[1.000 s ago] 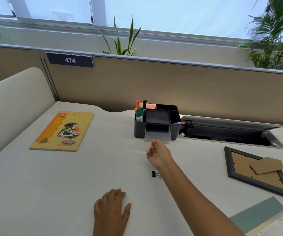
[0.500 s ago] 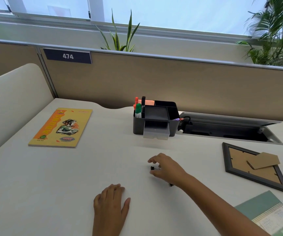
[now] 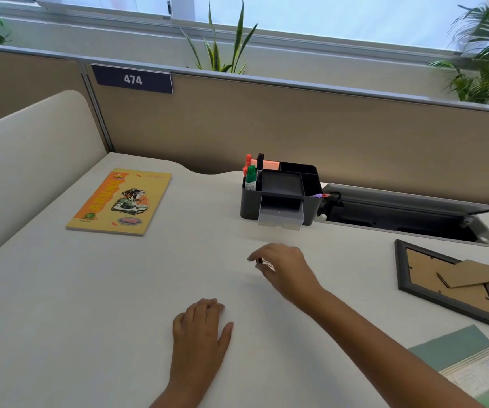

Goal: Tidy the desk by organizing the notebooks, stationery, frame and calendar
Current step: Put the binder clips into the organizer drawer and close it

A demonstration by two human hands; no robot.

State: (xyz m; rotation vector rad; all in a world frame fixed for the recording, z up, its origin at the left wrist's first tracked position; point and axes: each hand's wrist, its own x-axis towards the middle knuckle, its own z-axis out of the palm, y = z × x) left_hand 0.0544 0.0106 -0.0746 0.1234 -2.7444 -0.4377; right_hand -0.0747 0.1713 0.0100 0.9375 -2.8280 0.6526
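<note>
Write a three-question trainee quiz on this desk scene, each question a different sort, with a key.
1. True or false: the left hand rests flat on the desk.
2. The right hand pinches: A) a green marker B) a small black binder clip C) the picture frame
3. Fill in: the yellow notebook lies to the ___ of the black organizer.

Key: 1 true; 2 B; 3 left.

Right hand pinching — left hand flat.
</note>
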